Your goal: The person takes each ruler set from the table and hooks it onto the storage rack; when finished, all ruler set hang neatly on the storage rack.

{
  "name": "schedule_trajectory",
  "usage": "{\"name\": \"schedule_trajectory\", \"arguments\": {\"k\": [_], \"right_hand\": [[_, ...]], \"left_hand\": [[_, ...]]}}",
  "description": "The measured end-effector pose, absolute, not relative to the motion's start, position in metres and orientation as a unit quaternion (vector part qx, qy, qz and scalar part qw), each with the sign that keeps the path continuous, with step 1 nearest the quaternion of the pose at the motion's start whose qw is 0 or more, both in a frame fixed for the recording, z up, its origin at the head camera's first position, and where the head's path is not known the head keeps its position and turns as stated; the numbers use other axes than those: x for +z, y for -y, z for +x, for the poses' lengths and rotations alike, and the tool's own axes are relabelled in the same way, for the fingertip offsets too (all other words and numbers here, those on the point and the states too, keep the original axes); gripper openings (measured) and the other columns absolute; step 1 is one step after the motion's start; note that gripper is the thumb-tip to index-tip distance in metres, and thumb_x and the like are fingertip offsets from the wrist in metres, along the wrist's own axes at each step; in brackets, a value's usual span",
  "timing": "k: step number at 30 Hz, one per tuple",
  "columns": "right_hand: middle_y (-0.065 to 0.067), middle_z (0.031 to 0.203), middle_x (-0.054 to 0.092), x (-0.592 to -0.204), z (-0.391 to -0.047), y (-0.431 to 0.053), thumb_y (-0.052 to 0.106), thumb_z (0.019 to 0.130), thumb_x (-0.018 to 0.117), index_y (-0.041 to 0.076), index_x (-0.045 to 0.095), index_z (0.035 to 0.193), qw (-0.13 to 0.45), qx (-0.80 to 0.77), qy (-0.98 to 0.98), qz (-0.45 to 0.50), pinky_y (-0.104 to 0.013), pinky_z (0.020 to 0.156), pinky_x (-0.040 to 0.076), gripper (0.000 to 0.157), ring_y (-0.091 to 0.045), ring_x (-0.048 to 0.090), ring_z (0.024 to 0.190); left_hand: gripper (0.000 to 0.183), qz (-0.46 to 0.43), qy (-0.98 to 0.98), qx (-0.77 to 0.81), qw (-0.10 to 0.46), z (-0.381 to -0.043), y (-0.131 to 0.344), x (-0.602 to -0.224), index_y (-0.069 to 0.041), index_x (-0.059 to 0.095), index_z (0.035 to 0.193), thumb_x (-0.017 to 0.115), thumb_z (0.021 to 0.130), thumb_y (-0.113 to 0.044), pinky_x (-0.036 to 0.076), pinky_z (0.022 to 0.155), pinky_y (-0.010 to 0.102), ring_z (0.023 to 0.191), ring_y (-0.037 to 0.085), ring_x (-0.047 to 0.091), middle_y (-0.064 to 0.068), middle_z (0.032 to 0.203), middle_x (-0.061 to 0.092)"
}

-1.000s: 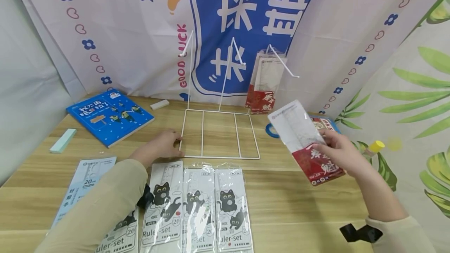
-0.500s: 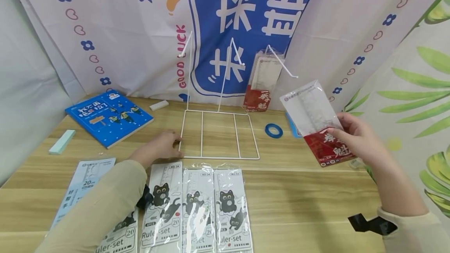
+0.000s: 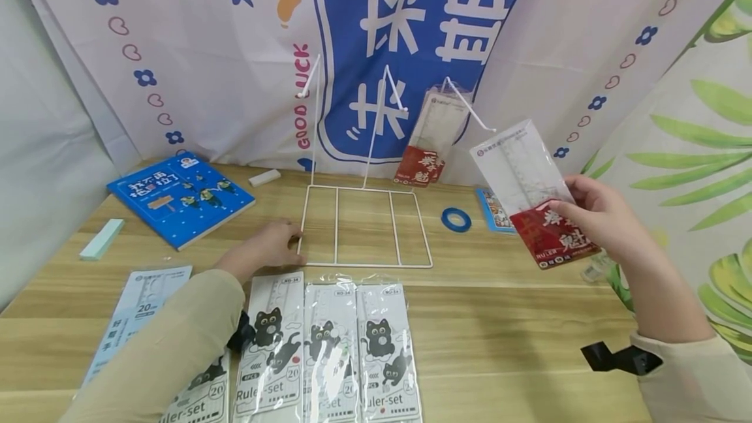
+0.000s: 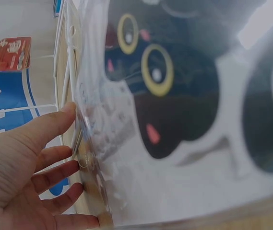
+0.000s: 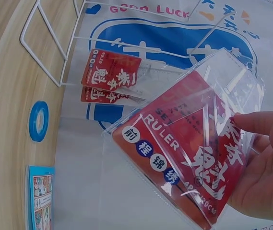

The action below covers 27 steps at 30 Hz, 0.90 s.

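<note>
My right hand [image 3: 599, 214] pinches a ruler set [image 3: 531, 194] in a clear packet, its lower part red, thumb on the front. The packet is tilted, its top close to the tip of the right hook of a white wire rack [image 3: 367, 264]. Two similar red-and-white ruler sets [image 3: 431, 139] hang on that hook. My left hand [image 3: 273, 243] rests at the rack base's left side, touching the wire. In the left wrist view, the fingers [image 4: 54, 179] are spread and loosely bent. The other two hooks carry nothing.
Several cat-printed ruler sets [image 3: 384, 351] lie at the table's front, with a pale blue packet [image 3: 135, 299] to their left. A blue book [image 3: 182, 198], white block [image 3: 264, 177], mint green block [image 3: 102, 239], blue tape roll [image 3: 456, 219] and blue booklet [image 3: 493, 209] lie around the rack.
My right hand has moved up and right with the red ruler set, slowing in the last half second. The hanging sets have swung slightly left. My left hand has stayed at the rack base.
</note>
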State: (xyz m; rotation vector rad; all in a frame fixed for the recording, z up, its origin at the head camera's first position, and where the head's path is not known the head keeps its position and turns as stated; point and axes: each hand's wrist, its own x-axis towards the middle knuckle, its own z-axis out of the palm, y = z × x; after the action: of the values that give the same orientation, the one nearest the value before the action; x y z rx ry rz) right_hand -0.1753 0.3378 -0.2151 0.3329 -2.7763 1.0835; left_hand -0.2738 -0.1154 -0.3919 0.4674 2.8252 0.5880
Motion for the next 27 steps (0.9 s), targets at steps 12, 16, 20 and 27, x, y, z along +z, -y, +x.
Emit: {"name": "schedule_trajectory", "arguments": {"k": [12,16,20,27], "right_hand": [[0.003,0.087,0.058,-0.2182,-0.1763,-0.3381,0.016,0.092,0.051,-0.005,0.043,0.116,0.056,0.362,0.925,0.098,-0.029,0.056,0.052,0.033,-0.010,0.058,0.071],[0.001,0.087,0.058,-0.2193,-0.1770,-0.3393,0.016,0.092,0.051,-0.006,0.043,0.116,0.058,0.360,0.926,0.095,-0.029,0.056,0.052,0.033,-0.010,0.058,0.070],[-0.003,0.089,0.057,-0.2197,-0.1781,-0.3384,0.021,0.092,0.051,-0.004,0.043,0.117,0.057,0.351,0.930,0.088,-0.029,0.056,0.052,0.036,-0.011,0.058,0.070],[-0.012,0.094,0.057,-0.2190,-0.1839,-0.3367,0.020,0.093,0.050,-0.008,0.042,0.120,0.053,0.346,0.932,0.092,-0.029,0.057,0.053,0.039,-0.011,0.059,0.071]], "left_hand": [[0.060,0.158,-0.960,0.204,0.112,-0.2742,0.1156,-0.3928,0.002,0.051,0.123,0.073,0.075,-0.028,0.029,0.099,0.053,0.121,0.043,0.033,0.028,0.132,0.036],[0.060,0.161,-0.960,0.202,0.111,-0.2739,0.1162,-0.3927,0.003,0.051,0.123,0.073,0.076,-0.028,0.029,0.099,0.053,0.121,0.043,0.033,0.029,0.132,0.035],[0.060,0.160,-0.960,0.201,0.111,-0.2734,0.1163,-0.3917,0.003,0.051,0.123,0.072,0.076,-0.028,0.029,0.099,0.053,0.121,0.043,0.033,0.029,0.132,0.035],[0.060,0.159,-0.961,0.199,0.111,-0.2732,0.1161,-0.3907,0.002,0.051,0.123,0.073,0.075,-0.029,0.030,0.099,0.053,0.120,0.042,0.035,0.028,0.131,0.037]]}}
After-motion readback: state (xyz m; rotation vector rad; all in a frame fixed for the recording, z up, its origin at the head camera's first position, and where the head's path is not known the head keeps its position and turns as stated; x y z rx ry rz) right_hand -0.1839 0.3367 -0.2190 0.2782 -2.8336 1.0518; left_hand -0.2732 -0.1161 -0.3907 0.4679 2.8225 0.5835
